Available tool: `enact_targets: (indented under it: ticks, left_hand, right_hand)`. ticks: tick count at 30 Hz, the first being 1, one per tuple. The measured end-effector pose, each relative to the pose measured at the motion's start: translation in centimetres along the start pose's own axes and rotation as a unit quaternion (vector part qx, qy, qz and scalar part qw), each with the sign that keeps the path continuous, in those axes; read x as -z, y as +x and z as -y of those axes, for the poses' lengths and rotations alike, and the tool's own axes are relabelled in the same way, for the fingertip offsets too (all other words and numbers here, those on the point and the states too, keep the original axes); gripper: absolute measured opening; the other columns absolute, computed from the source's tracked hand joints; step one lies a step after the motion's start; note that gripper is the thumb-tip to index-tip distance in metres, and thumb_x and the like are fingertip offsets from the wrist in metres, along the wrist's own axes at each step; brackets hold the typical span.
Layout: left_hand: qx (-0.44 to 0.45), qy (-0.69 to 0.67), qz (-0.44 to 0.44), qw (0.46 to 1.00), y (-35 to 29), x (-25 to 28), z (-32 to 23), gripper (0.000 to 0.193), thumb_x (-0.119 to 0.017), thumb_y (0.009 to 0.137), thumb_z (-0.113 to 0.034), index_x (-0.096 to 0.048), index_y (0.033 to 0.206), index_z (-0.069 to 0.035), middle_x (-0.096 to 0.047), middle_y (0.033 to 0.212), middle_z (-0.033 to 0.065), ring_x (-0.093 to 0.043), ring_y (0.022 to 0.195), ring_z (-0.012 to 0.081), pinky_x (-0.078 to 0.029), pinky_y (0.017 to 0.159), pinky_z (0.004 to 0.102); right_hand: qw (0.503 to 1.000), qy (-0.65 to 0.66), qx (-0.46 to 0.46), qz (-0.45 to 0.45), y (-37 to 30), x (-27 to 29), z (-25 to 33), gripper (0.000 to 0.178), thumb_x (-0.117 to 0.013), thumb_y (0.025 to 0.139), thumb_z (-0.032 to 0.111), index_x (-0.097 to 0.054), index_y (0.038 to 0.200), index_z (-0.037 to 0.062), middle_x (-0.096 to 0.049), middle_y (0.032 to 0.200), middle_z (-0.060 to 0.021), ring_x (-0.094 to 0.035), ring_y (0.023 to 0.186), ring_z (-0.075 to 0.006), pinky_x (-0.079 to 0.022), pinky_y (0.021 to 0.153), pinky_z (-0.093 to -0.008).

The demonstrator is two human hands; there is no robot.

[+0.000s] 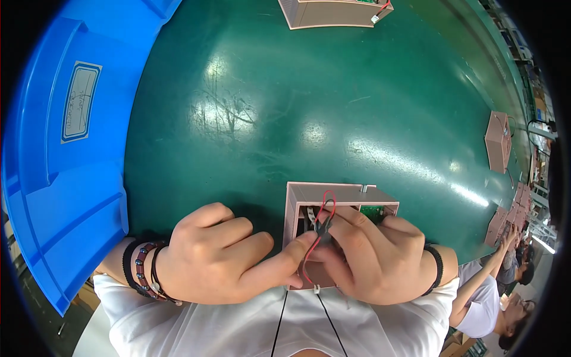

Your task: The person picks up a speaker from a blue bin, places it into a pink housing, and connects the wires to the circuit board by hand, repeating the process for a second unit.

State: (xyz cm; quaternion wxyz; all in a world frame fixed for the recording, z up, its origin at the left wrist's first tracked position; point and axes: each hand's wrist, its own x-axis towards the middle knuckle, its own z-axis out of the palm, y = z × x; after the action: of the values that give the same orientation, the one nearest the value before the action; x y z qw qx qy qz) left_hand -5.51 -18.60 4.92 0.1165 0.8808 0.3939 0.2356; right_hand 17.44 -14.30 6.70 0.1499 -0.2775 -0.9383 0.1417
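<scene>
A pinkish-brown plastic housing [339,193] stands at the table's near edge, close to my white shirt, its open side facing up. Red and black wires [307,260] loop out of it, with a small white connector [317,290] at their lower end. My right hand [380,256] reaches over the opening and pinches the bunched wires between thumb and fingers. With the index finger stretched to the wires and the thumb low at the housing's left side, my left hand [220,259] grips the housing; its other fingers are curled. A green circuit board [373,210] shows inside, partly covered by my right hand.
A blue plastic bin [107,137] with a label borders the left side. Another housing [333,15] lies at the far edge, and one more [498,141] at the right. Beyond it, several housings [505,217] stand by a co-worker's hand. The green tabletop [250,119] is scuffed.
</scene>
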Motion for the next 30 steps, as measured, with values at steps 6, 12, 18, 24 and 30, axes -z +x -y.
enact_targets:
  ticks: [6, 12, 18, 24, 30]
  left_hand:
    - [-0.002, -0.009, 0.017, 1.000, 0.2, 0.4, -0.1, 0.036, -0.065, 0.079, -0.044, -0.071, 0.104, -0.019, -0.037, 0.053, -0.0081, -0.034, 0.047, 0.0078, -0.025, 0.050, 0.0243]
    - [0.011, -0.022, 0.018, 1.000, 0.1, 0.2, -0.1, 0.040, -0.066, 0.078, -0.046, -0.071, 0.106, -0.018, -0.039, 0.052, -0.0082, -0.035, 0.047, 0.0080, -0.026, 0.050, 0.0242]
    - [0.008, -0.020, 0.021, 1.000, -0.1, -0.2, -0.3, 0.043, -0.069, 0.075, -0.048, -0.069, 0.103, -0.015, -0.042, 0.051, -0.0080, -0.039, 0.045, 0.0082, -0.027, 0.049, 0.0244]
    - [0.018, -0.006, 0.020, 1.000, 0.1, -0.3, -0.6, 0.043, -0.068, 0.075, -0.045, -0.068, 0.109, -0.019, -0.042, 0.054, -0.0090, -0.039, 0.047, 0.0071, -0.028, 0.049, 0.0237]
    - [-0.012, -0.017, -0.012, 1.000, -0.1, -0.3, -0.4, 0.039, -0.073, 0.071, -0.047, -0.067, 0.089, -0.013, -0.046, 0.057, -0.0059, -0.043, 0.047, 0.0104, -0.029, 0.049, 0.0259]
  right_hand:
    - [1.000, 0.012, -0.020, 0.008, 0.1, 0.4, 0.6, 0.035, -0.071, 0.063, 0.013, -0.062, 0.093, -0.0034, -0.068, 0.097, -0.0132, -0.057, 0.051, -0.0130, -0.032, 0.040, -0.0254]
    - [0.997, -0.039, -0.055, 0.033, -0.4, 0.1, 2.2, 0.043, -0.071, 0.062, 0.016, -0.061, 0.097, -0.0048, -0.067, 0.101, -0.0132, -0.059, 0.055, -0.0130, -0.035, 0.039, -0.0238]
    - [0.991, -0.129, -0.040, 0.018, -0.8, -1.0, 2.3, 0.030, -0.063, 0.074, 0.023, -0.064, 0.098, 0.0059, -0.066, 0.109, -0.0123, -0.045, 0.041, -0.0051, -0.031, 0.040, -0.0203]
    - [0.997, -0.055, -0.028, 0.050, -0.2, 0.2, 1.6, 0.046, -0.074, 0.060, 0.016, -0.061, 0.100, -0.0046, -0.067, 0.100, -0.0118, -0.057, 0.051, -0.0138, -0.039, 0.039, -0.0251]
    - [0.995, -0.066, -0.044, 0.051, 0.2, 0.2, 2.2, 0.047, -0.075, 0.060, 0.016, -0.062, 0.100, -0.0042, -0.068, 0.095, -0.0110, -0.057, 0.050, -0.0147, -0.041, 0.040, -0.0265]
